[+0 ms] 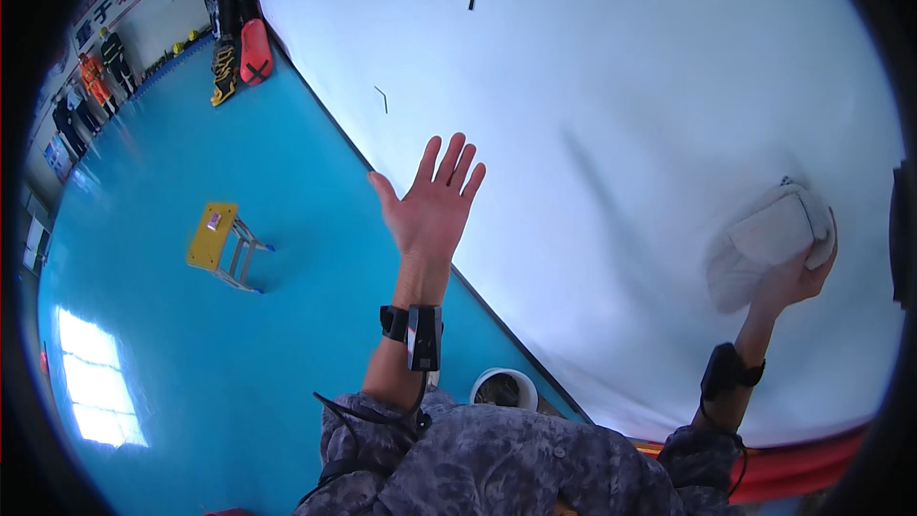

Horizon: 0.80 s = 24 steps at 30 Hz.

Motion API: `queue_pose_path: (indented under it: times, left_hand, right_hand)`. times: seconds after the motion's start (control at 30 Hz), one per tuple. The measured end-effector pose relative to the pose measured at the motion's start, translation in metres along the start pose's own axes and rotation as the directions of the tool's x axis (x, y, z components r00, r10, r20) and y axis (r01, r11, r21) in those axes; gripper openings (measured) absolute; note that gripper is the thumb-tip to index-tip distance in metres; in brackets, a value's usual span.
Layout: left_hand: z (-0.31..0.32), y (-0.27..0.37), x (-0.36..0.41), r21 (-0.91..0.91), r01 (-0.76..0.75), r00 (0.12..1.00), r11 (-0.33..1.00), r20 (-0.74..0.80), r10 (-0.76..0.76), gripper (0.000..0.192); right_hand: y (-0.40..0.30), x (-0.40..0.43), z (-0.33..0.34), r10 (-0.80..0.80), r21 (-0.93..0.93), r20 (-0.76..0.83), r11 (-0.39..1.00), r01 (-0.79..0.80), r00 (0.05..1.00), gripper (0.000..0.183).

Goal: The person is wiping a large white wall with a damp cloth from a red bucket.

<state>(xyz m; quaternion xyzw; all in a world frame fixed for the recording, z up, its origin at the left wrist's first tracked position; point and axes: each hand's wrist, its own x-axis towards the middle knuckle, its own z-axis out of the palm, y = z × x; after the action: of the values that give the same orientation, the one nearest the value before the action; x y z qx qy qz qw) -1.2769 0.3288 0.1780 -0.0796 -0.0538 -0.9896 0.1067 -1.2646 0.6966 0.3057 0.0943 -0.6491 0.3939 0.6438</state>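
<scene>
My right hand (795,279) grips a folded pale grey cloth (774,229) at the right of the view. The cloth lies over the white wall (573,86) and seems pressed to it, its near edge a little blurred. A faint dark streak (598,186) shows on the wall to its left. My left hand (433,208) is raised in mid-view, palm showing, fingers spread, with nothing in it. Both wrists wear black strapped devices, and a cable runs from each.
A white bucket (530,390) with dark contents stands on the blue floor (286,344) by the wall's base. Farther left is a yellow-topped step stool (213,236) bearing a small packet. Dark punching bags (221,0), a red rescue stretcher (256,54) and clothed figures (93,79) are at the far end.
</scene>
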Motion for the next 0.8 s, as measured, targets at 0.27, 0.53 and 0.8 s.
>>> queue_pose_path:
  times: [0.27, 0.53, 0.8]
  left_hand:
    - [0.003, 0.0, 0.003, 0.009, 0.012, 0.974, 1.0, 0.226, -0.013, 0.099]
    - [-0.006, 0.007, 0.004, 0.061, -0.027, 0.969, 0.998, 0.248, 0.011, 0.101]
    - [0.004, 0.008, -0.001, 0.058, 0.042, 0.975, 0.997, 0.214, -0.054, 0.096]
  right_hand:
    - [0.029, 0.066, 0.043, -0.483, -0.727, 0.326, 0.421, 0.542, 0.812, 0.036]
    - [0.066, -0.099, 0.086, -0.538, -0.258, 0.671, 0.477, 0.841, 0.511, 0.024]
    - [0.02, 0.001, 0.05, -0.356, -0.259, 0.61, 0.755, 0.602, 0.708, 0.051]
